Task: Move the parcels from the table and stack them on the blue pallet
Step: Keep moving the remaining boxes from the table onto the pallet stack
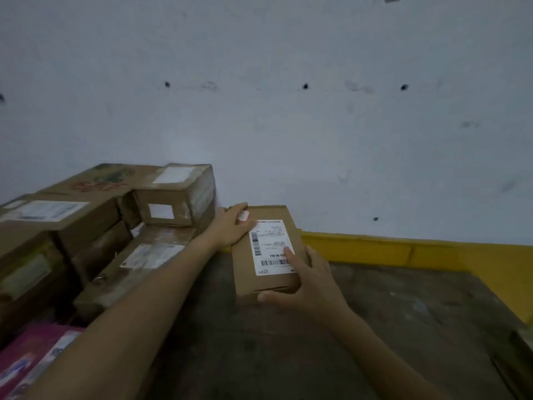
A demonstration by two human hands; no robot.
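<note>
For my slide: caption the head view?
Both hands hold a labelled parcel beside stacked boxes.

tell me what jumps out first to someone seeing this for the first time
Dead centre, both hands hold a small brown parcel with a white barcode label: the left hand on its far left edge, the right hand at its near right corner. To the left sits a pile of taped cardboard boxes. Behind runs a pale wall, with a yellow band along its base.
</note>
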